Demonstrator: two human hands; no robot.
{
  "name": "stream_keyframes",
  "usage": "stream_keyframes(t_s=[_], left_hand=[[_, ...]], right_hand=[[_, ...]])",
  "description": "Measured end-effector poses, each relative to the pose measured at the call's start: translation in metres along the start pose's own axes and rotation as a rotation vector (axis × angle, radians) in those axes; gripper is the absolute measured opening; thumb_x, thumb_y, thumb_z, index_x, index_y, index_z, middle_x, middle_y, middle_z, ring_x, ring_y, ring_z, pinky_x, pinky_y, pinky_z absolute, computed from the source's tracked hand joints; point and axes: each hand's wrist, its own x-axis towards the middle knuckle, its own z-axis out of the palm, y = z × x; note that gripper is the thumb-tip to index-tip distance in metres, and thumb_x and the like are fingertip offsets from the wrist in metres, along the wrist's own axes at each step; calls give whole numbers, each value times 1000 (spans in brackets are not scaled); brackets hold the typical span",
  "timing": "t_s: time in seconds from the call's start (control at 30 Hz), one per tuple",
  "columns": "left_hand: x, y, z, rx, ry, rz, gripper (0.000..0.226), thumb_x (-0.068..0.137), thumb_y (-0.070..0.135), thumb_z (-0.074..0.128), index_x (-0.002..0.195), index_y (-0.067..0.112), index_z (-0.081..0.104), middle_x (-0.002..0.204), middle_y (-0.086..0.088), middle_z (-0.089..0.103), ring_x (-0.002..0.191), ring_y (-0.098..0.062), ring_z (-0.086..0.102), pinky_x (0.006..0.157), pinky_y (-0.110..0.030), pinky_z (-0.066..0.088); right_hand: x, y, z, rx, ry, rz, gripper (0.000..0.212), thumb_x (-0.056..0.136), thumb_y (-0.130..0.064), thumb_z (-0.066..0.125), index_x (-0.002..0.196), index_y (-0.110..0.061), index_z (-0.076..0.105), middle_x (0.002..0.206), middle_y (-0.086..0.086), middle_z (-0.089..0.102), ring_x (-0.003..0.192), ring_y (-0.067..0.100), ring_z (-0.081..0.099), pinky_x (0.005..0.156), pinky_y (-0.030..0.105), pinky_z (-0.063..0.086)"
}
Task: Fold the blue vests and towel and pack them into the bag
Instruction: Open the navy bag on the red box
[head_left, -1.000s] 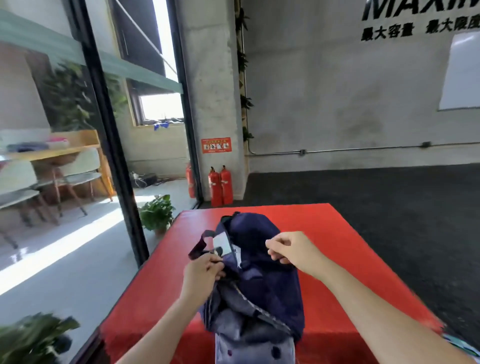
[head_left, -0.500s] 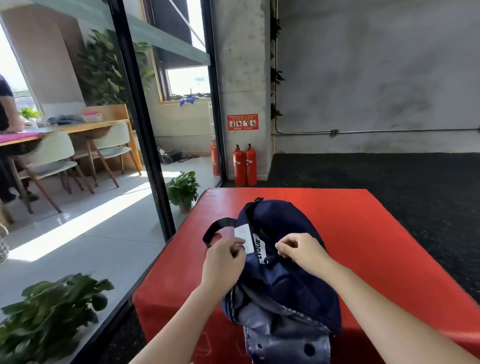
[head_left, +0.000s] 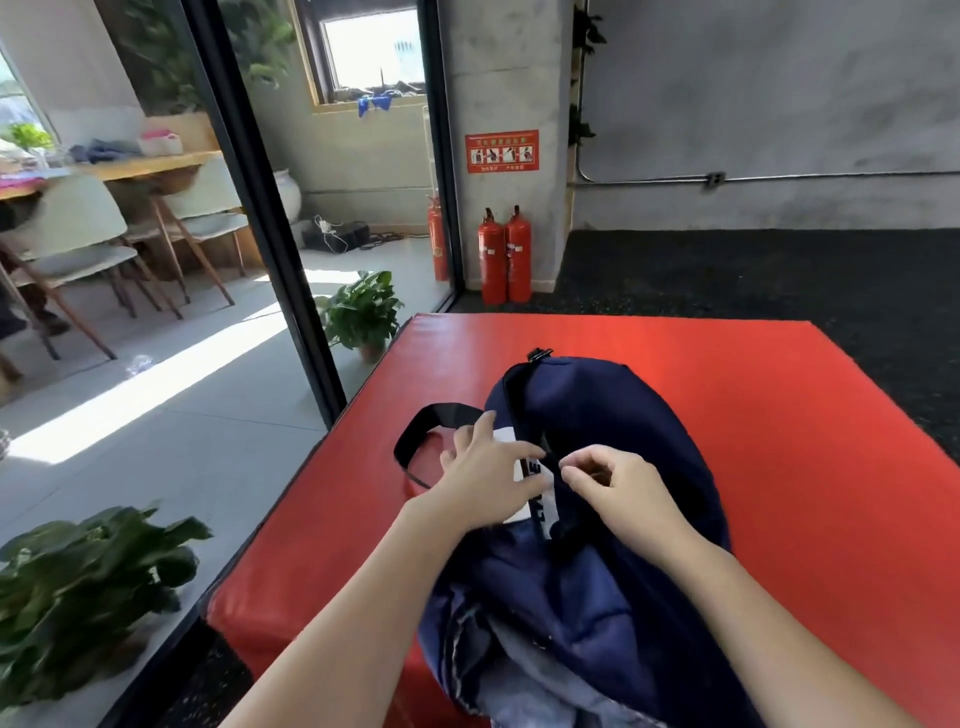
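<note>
A dark blue bag (head_left: 613, 415) lies lengthwise on the red mat (head_left: 810, 467), its black strap (head_left: 431, 421) looping out to the left. My left hand (head_left: 488, 473) rests with spread, straight fingers on the bag's left side, over a white label. My right hand (head_left: 618, 478) pinches something small at the bag's zipper line, thumb and forefinger together; the thing itself is too small to make out. At the bag's near end, pale blue-grey fabric (head_left: 524, 660) shows in the open mouth. Whether it is a vest or the towel is unclear.
A glass wall with a black frame (head_left: 270, 218) runs along the mat's left edge. Potted plants (head_left: 363, 312) stand beyond it. Two red fire extinguishers (head_left: 504, 254) stand by the concrete pillar behind the mat. Dark carpet surrounds the mat to the right.
The view has tilted down and closer to the bag. My left hand has let go of the label and flattened onto the bag. My right hand stays pinched at the zipper line.
</note>
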Motion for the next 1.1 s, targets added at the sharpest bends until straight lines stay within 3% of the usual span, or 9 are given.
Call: stream_keyframes(t_s=[0.1, 0.2, 0.37, 0.53, 0.67, 0.73, 0.8, 1.0, 1.1], left_hand=[[8, -8, 10, -4, -66, -39, 39, 85, 63, 59, 123, 54, 58, 166, -10, 2, 150, -34, 2, 115, -58, 15], [10, -13, 12, -125, 10, -75, 26, 83, 60, 64, 98, 39, 63, 161, -11, 14, 148, -34, 14, 114, -52, 26], [10, -35, 7, -216, 218, -38, 18, 84, 39, 72, 87, 26, 60, 114, -5, 53, 116, -21, 49, 83, -24, 34], [-3, -55, 0, -212, 171, -92, 22, 84, 43, 73, 102, 33, 69, 85, 5, 60, 86, -12, 58, 81, -29, 47], [-10, -65, 5, -214, 149, -68, 24, 83, 44, 72, 104, 33, 68, 81, 5, 68, 79, -8, 60, 80, -27, 50], [-13, -67, 6, -229, 133, -76, 23, 87, 39, 68, 109, 31, 68, 84, 4, 68, 74, -1, 58, 73, -17, 47], [-15, -67, 7, -241, 101, -88, 25, 90, 37, 65, 114, 31, 66, 84, 6, 66, 72, 2, 56, 63, -8, 39], [-15, -69, 10, -283, 53, -102, 36, 87, 40, 66, 121, 30, 61, 79, 13, 58, 77, -1, 56, 61, -11, 36], [-14, -72, 8, -266, 42, -85, 45, 85, 38, 69, 128, 27, 59, 82, 14, 55, 79, -2, 55, 60, -10, 35]], right_hand=[[6, 6, 1, -33, 1, 8, 7, 92, -25, 69, 91, -29, 75, 82, -20, 72, 80, -7, 64, 70, 7, 42], [11, 9, 3, -101, -38, 7, 8, 92, -26, 68, 95, -27, 75, 85, -17, 72, 81, -9, 62, 70, 4, 41], [16, 1, 7, -78, -59, -18, 7, 93, -26, 66, 93, -28, 73, 79, -17, 71, 77, -3, 64, 70, 10, 45], [14, -8, 23, -53, -123, -31, 7, 93, -25, 65, 93, -28, 72, 81, -10, 72, 74, 5, 66, 72, 18, 51], [16, -12, 34, -90, -211, -54, 11, 95, -25, 63, 99, -28, 72, 84, -5, 69, 66, 6, 60, 63, 13, 47], [19, -10, 37, -127, -268, -56, 14, 96, -27, 60, 104, -30, 71, 82, -6, 66, 63, 3, 55, 59, 16, 47], [23, -5, 41, -180, -331, -47, 16, 97, -32, 60, 109, -35, 69, 82, -6, 65, 64, 4, 55, 60, 19, 48], [34, 2, 49, -331, -427, -90, 25, 97, -52, 53, 116, -42, 65, 73, -13, 59, 72, 0, 57, 62, 16, 37], [38, 4, 51, -415, -472, -76, 44, 88, -76, 38, 113, -48, 60, 82, -11, 60, 85, 11, 59, 74, 29, 47]])
